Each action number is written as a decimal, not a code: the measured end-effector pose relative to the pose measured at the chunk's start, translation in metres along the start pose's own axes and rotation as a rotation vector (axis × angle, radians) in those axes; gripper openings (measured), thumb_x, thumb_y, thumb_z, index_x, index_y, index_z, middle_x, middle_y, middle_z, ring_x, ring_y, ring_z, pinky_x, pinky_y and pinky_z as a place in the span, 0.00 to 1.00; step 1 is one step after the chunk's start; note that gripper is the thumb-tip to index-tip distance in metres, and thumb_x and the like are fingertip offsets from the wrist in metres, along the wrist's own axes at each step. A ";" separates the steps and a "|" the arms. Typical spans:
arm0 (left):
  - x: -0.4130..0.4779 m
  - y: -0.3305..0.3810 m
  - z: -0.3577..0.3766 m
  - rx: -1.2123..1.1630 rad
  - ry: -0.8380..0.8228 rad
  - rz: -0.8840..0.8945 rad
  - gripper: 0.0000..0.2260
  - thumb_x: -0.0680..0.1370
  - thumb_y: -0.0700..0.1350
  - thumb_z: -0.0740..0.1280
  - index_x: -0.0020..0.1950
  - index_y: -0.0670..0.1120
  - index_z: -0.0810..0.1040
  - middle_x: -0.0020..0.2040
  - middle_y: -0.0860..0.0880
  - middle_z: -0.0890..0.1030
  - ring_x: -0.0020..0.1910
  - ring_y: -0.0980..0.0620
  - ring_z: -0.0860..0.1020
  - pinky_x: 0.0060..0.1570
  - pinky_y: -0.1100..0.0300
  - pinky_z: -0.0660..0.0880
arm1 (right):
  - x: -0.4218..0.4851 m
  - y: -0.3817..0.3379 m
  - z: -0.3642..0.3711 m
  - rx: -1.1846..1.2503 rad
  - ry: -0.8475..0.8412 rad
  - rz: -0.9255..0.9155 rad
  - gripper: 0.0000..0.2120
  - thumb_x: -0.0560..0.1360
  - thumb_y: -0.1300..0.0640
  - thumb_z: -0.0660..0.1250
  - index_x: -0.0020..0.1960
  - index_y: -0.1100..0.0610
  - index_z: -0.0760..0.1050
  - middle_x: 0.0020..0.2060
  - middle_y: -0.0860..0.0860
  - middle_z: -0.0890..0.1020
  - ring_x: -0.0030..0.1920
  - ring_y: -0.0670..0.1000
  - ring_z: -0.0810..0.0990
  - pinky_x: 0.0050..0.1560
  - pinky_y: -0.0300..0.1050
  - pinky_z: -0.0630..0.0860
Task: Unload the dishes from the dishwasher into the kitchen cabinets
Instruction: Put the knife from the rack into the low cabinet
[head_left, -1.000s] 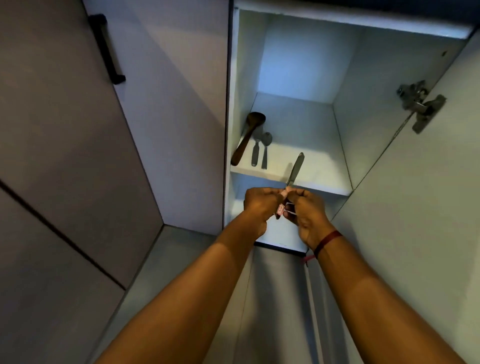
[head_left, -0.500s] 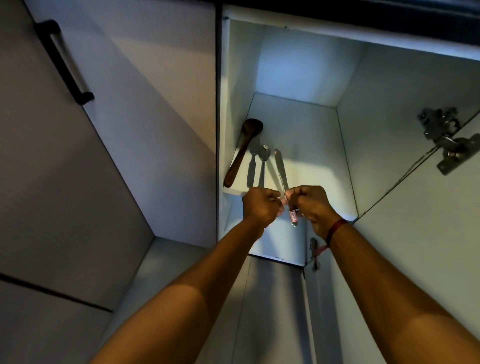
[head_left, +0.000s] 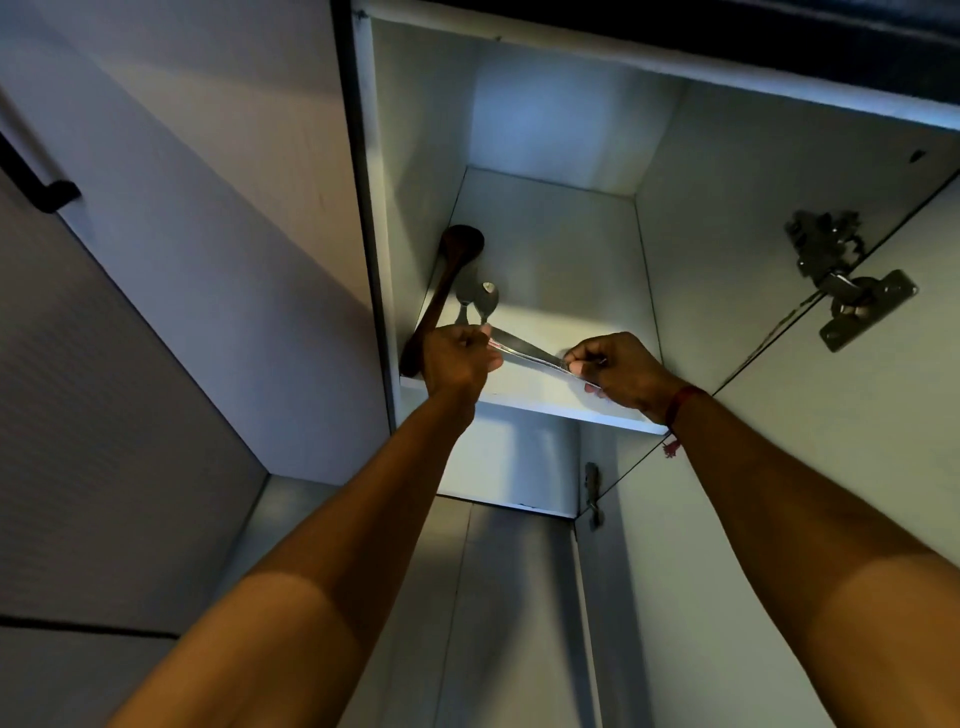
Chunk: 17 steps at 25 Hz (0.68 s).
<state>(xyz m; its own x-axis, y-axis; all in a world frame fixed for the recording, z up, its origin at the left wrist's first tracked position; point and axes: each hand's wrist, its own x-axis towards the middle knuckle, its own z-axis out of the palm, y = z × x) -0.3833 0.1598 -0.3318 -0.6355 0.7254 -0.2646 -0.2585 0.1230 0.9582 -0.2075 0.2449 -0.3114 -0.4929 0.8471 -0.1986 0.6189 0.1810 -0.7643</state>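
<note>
Two hands at work, both raised to the open cabinet (head_left: 519, 104) and both clamped on one knife (head_left: 524, 349). Left hand (head_left: 460, 358): fingers curled, pinching the knife's left end. Right hand (head_left: 618, 370): thumb and fingertips pinched together on the opposite end. Knife stretched between the two grips, slanting down from the left grip to the right grip, over the front part of the shelf (head_left: 550, 408); contact with the shelf surface not determinable. Motion blur along the metal; handle end and blade end not distinguishable. Directly behind the left grip: metal spoons (head_left: 478, 301), a pair side by side, bowls pointing toward the back of the cabinet, handles hidden by the left hand. Left of that same grip and partly behind it: wooden spoon (head_left: 449, 280), dark, lying along the cabinet's left wall, bowl at the far end, handle end near the shelf's front edge. Just below the right grip, on the wrist: red thread (head_left: 680, 402) with a loose end hanging. Up and to the right of the right grip, well apart: metal hinge (head_left: 841, 280) fixed to the open door (head_left: 857, 467). Far to the left of the left grip: closed neighbouring door with a black pull handle (head_left: 47, 192) near the frame edge.
</note>
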 end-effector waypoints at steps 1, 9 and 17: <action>-0.001 -0.001 -0.001 0.005 0.000 0.002 0.08 0.78 0.36 0.67 0.52 0.32 0.79 0.40 0.42 0.79 0.32 0.51 0.77 0.28 0.68 0.74 | 0.002 0.002 -0.002 -0.023 0.011 -0.035 0.06 0.77 0.68 0.66 0.52 0.65 0.80 0.51 0.54 0.81 0.35 0.42 0.77 0.34 0.30 0.73; -0.014 -0.010 0.004 0.044 0.006 -0.034 0.06 0.75 0.35 0.69 0.39 0.41 0.78 0.40 0.41 0.81 0.46 0.39 0.82 0.54 0.47 0.79 | 0.000 0.023 -0.013 0.007 -0.019 -0.130 0.08 0.69 0.65 0.76 0.47 0.58 0.83 0.36 0.43 0.81 0.42 0.48 0.78 0.47 0.39 0.75; -0.020 -0.007 0.013 0.074 -0.030 -0.020 0.05 0.75 0.33 0.69 0.50 0.36 0.79 0.48 0.37 0.82 0.49 0.40 0.82 0.54 0.45 0.79 | 0.003 0.023 -0.019 -0.146 0.082 -0.174 0.09 0.67 0.65 0.77 0.46 0.63 0.84 0.44 0.57 0.85 0.47 0.54 0.82 0.56 0.46 0.76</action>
<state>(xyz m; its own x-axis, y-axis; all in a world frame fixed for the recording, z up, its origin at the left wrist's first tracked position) -0.3592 0.1533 -0.3314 -0.6081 0.7421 -0.2818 -0.2163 0.1867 0.9583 -0.1829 0.2608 -0.3178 -0.5526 0.8333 -0.0168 0.6137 0.3932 -0.6846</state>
